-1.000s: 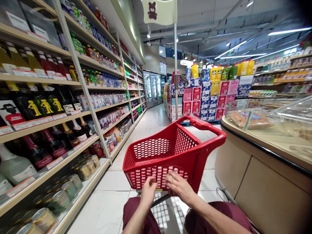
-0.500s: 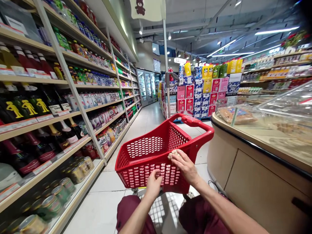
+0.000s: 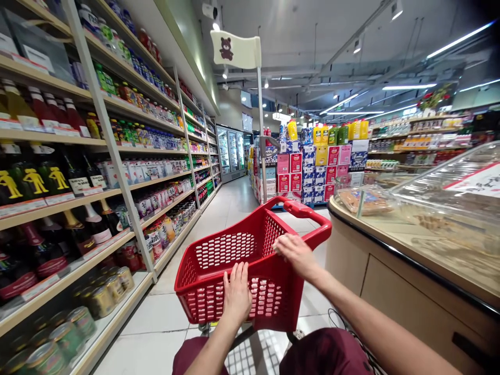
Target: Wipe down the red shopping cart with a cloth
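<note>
A small red shopping cart [image 3: 258, 266] with perforated sides stands close in front of my knees, its handle pointing to the right. My left hand [image 3: 237, 294] lies against the cart's near side, fingers stretched out up to the top rim. At the rim near the handle end is my right hand [image 3: 297, 255], its fingers closed over a crumpled pale cloth [image 3: 276, 242]. Only a small edge of that cloth shows past the fingertips. No goods are visible in the part of the basket I can see.
Drink shelves [image 3: 128, 186] run along the left. On the right stands a curved counter [image 3: 347, 260] with clear covers. Behind the cart rise a pole [image 3: 261, 114] with a bear flag [image 3: 245, 56] and stacked drink boxes [image 3: 295, 182]. Glass-door fridges [image 3: 232, 148] line the far end.
My left hand has risen from below and flattened against the cart's near side. My right hand, with the cloth, has shifted slightly up at the rim. The view has tilted up, showing the whole flag.
</note>
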The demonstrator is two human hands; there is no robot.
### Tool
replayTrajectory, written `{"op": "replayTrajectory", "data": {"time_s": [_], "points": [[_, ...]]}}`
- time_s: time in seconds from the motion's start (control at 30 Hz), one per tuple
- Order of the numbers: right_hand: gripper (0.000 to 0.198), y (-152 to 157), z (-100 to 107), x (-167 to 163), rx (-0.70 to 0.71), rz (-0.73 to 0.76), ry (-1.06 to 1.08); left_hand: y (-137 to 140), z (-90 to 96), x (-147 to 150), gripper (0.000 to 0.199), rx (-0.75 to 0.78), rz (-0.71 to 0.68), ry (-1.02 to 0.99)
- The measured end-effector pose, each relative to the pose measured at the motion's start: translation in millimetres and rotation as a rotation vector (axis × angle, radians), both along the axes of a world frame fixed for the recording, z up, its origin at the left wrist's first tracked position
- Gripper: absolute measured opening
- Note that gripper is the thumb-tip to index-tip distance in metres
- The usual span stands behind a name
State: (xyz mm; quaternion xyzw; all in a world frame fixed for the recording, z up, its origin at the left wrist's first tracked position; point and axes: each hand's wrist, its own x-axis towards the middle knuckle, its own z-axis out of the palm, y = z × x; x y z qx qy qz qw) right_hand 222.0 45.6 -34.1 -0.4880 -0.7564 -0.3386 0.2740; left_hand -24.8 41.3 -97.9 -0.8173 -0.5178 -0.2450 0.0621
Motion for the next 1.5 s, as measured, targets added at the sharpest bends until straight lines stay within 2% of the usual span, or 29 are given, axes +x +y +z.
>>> {"op": "replayTrajectory", "data": {"time_s": [0.07, 0.13, 0.2, 0.3, 0.33, 0.4, 0.5, 0.57, 0.63, 0.7, 0.77, 0.8, 0.9, 0.97, 1.13, 1.2, 1.33, 1.4, 1.5], "points": [[0.031, -1, 7, 36, 0.042, -0.174, 0.043, 1, -2.8, 0, 0.07, 0.008, 0.0, 0.025], [0.034, -5, 10, 50, 0.086, -0.277, 0.094, 0, -2.9, 1, 0.072, 0.007, 0.01, 0.017], [0.034, -8, 5, 31, 0.069, -0.205, 0.081, -2, -0.6, 2, 0.072, -0.015, 0.019, 0.005], [0.033, -8, -8, -21, 0.0, 0.059, -0.09, -2, 4.1, 3, 0.07, -0.064, 0.016, 0.003], [0.033, -7, -9, -30, 0.005, 0.065, -0.119, -2, 4.9, 3, 0.07, -0.071, 0.01, 0.003], [0.034, -8, -5, -21, 0.034, 0.003, -0.109, -2, 4.7, 3, 0.07, -0.071, -0.002, -0.004], [0.036, -11, 10, 26, 0.095, -0.191, 0.023, -1, 0.2, 4, 0.07, -0.041, -0.014, -0.028], [0.036, -12, 11, 39, 0.114, -0.295, 0.08, 0, -3.0, 5, 0.069, -0.016, -0.017, -0.046], [0.035, -13, 2, 23, 0.103, -0.249, 0.046, -1, -4.5, 6, 0.069, -0.007, -0.018, -0.054], [0.034, -12, -9, -4, 0.059, -0.089, -0.039, -2, -4.1, 6, 0.069, -0.011, -0.018, -0.052], [0.033, -13, -13, -16, 0.016, -0.006, -0.078, -3, -2.8, 5, 0.069, -0.025, -0.021, -0.046], [0.033, -13, -11, -13, 0.007, -0.029, -0.07, -4, -2.2, 5, 0.069, -0.032, -0.022, -0.043], [0.032, -16, 2, 17, 0.066, -0.264, 0.019, -5, -1.9, 5, 0.07, -0.044, -0.031, -0.03], [0.033, -17, 2, 25, 0.111, -0.333, 0.034, -5, -3.2, 6, 0.071, -0.036, -0.026, -0.021], [0.033, -17, -17, -9, 0.106, -0.063, -0.11, -3, -7.5, 5, 0.073, -0.004, -0.017, -0.003], [0.033, -18, -14, -2, 0.099, -0.098, -0.101, -3, -8.0, 5, 0.073, -0.011, -0.024, 0.004], [0.033, -22, -3, 25, 0.142, -0.344, 0.013, -3, -6.4, 7, 0.074, -0.034, -0.025, 0.002], [0.033, -22, -7, 13, 0.126, -0.293, -0.016, -3, -4.9, 8, 0.074, -0.046, -0.019, -0.012], [0.033, -21, -17, -22, 0.055, -0.117, -0.06, -3, -3.2, 8, 0.073, -0.063, -0.012, -0.016]]}}
